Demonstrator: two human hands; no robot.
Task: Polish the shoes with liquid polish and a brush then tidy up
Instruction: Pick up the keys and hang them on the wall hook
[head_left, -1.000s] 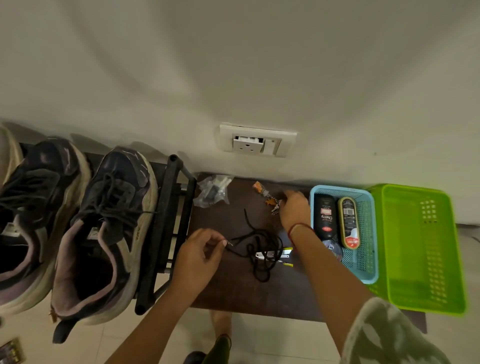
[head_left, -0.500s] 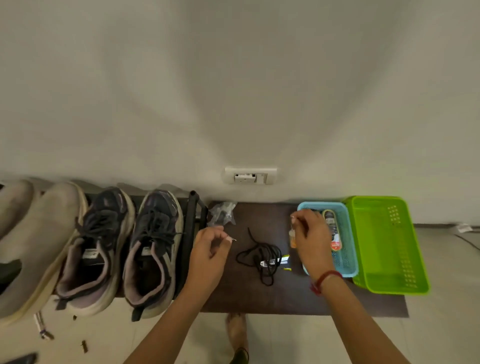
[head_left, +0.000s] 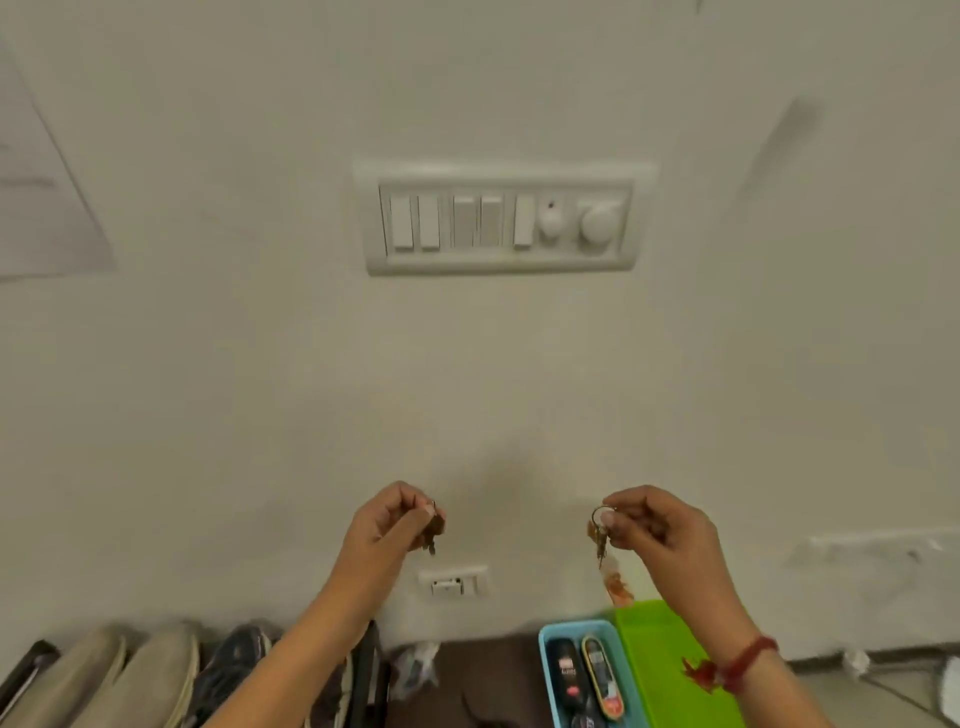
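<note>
Polishing looks unstarted: shoes (head_left: 234, 670) sit on the rack off the table's (head_left: 493, 675) left edge, your left hand (head_left: 387, 522) pinches a dark key bunch (head_left: 434, 532), your right hand (head_left: 654, 530) pinches a key ring (head_left: 601, 525), and polish bottles (head_left: 569, 675) lie untouched in the blue basket (head_left: 544, 670) at the table's right end.

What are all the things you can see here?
White plastic switch panel: one, white, high wall.
White wall socket: one, white, low wall.
Beige shoes: two, beige, bottom left.
Dark lace-up sneaker: one showing, dark, beside them.
Light blue plastic basket: one, blue, bottom right.
Black polish bottles: at least two, black, inside it.
Lime green plastic basket: one, green, beside blue.
Metal key ring, orange tag: one, silvery, right hand.
Small dark bunch: one, brown, left hand.
Left hand: one, raised, pinching.
Right hand: one, raised, pinching.
</note>
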